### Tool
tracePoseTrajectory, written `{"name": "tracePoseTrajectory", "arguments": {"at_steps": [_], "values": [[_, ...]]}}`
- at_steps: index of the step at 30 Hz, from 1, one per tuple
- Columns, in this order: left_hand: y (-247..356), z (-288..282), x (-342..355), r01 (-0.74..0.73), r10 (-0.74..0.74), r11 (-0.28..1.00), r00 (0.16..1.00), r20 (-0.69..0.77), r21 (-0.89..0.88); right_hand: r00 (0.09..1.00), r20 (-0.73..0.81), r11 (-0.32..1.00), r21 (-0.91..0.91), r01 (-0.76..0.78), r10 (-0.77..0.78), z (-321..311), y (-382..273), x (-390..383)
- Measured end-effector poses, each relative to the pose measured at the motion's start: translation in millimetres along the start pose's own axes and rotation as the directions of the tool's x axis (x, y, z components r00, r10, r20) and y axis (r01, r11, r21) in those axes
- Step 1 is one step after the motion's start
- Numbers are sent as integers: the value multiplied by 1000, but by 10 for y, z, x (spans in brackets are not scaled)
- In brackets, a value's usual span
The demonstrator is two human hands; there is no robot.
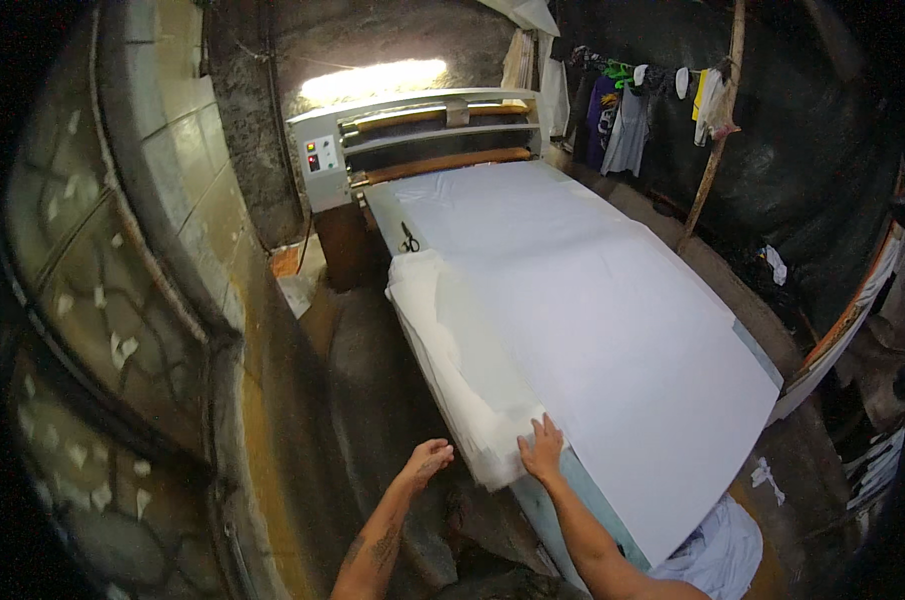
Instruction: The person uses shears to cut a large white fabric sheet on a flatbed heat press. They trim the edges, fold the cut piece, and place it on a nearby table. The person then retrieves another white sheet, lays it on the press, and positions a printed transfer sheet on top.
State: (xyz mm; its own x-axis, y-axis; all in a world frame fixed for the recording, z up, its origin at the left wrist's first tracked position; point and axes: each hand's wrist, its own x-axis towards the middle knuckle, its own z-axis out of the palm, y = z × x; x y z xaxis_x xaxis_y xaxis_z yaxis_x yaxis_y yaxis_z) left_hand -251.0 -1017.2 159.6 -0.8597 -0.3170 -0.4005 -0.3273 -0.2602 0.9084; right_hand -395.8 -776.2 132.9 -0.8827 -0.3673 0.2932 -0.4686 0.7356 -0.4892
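Your two hands are well apart. Taking the whole view as a dial, your left hand (430, 460) is at 6 o'clock, off the table's long edge, its fingers bent; you cannot tell from here whether they pinch anything. Your right hand (541, 450) is at 5 o'clock, fingers spread, at the near end of the cloth (423, 330), seemingly touching it. That cloth, white and layered, runs from there toward 11 o'clock along the table's (598, 500) left edge. Beside it, at 3 o'clock from the centre, you have the broad white sheet (623, 330) lying flat. Scissors (410, 240) lie at 11 o'clock, just beyond the cloth. The roller machine (325, 165) stands at 12 o'clock, across the table's far end. Clothes (625, 125) hang between 1 and 2 o'clock, and a white bundle (721, 550) sits between 4 and 5.
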Motion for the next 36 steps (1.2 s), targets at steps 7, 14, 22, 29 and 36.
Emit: {"name": "tracePoseTrajectory", "arguments": {"at_steps": [7,14,22,29,36], "values": [[445,-197,2201,124,-118,992,980,-160,25,972,78,953,-228,-199,221,228,64,729],[539,324,3329,353,-111,847,849,-516,398,933,148,934,-198,-298,329,339,-216,849],[503,273,3417,518,-431,767,853,-294,377,968,216,991,-63,-119,130,921,-1317,1519],[658,102,3675,562,-575,760,815,-64,328,977,144,962,-248,-117,156,1391,-1654,2149],[988,-99,4015,590,-670,665,742,17,458,968,164,934,-335,-127,191,1414,-1703,2220]]}}
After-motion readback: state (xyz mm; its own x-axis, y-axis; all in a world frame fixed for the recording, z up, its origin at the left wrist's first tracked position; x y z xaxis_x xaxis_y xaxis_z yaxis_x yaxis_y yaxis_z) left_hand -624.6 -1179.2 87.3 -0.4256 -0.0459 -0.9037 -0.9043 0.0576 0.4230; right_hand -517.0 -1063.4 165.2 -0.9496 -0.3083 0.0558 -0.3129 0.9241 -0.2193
